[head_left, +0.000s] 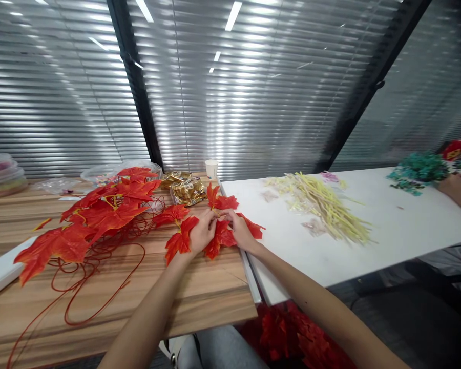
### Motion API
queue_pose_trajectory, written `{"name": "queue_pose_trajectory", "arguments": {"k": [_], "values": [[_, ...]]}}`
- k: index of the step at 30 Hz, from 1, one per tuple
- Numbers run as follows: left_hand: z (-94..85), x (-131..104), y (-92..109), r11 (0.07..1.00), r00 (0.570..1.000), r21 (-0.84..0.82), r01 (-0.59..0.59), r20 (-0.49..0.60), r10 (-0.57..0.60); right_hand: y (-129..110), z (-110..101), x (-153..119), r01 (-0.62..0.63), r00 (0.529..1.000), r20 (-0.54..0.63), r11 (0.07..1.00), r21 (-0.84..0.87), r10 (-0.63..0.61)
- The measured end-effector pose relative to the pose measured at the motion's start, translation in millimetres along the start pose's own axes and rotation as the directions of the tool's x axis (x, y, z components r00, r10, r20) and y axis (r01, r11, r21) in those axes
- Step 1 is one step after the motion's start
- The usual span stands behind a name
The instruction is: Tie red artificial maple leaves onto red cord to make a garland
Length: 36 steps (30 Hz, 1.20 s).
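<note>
My left hand [203, 231] and my right hand [236, 228] meet over the right end of the wooden table, fingers pinched together on the stem of a red maple-leaf garland [219, 238]. Its artificial leaves spread out around both hands, some to the left and some to the right. What exactly lies between the fingertips is too small to make out. Left of my hands is a larger heap of red artificial maple leaves [109, 212] with yellow stems. Loose red cord [75, 292] tangles under that heap and trails toward the table's front edge.
Gold foil packets [188, 192] and a paper cup [211, 169] stand behind my hands. On the adjoining white table [288, 266] lie yellow strips [326, 207] and green foliage [424, 169], near another person's hand [459, 188]. More red leaves [288, 333] are below the tables.
</note>
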<state>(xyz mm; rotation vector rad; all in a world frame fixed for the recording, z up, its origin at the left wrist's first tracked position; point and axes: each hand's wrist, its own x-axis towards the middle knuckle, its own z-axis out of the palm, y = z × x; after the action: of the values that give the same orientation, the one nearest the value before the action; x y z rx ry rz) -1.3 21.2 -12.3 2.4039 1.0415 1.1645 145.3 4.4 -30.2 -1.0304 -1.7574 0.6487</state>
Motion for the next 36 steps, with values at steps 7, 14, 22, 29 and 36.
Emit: {"name": "queue_pose_trajectory", "arguments": {"k": [7,14,22,29,36], "values": [[2.7,-1,-3,0.979,0.991,-0.163,0.12,-0.042,-0.128,-3,0,-2,0.111,0.993,0.034,0.994,-0.003,-0.11],[3.5,3,2,0.917,0.953,-0.312,0.25,-0.088,-0.29,-3,2,-4,0.173,0.985,0.014,0.983,-0.059,-0.173],[4.3,4,-6,0.694,0.815,-0.601,0.398,-0.116,-0.568,-9,5,-3,0.176,0.984,-0.002,0.977,-0.12,-0.177],[4.5,8,-12,0.539,0.681,-0.748,0.387,-0.162,-0.714,-6,7,-2,0.111,0.994,0.019,0.964,-0.24,-0.11],[1.9,10,-7,0.54,0.689,-0.76,0.363,-0.171,-0.704,-3,8,1,0.071,0.996,-0.043,0.986,-0.149,-0.078]]}}
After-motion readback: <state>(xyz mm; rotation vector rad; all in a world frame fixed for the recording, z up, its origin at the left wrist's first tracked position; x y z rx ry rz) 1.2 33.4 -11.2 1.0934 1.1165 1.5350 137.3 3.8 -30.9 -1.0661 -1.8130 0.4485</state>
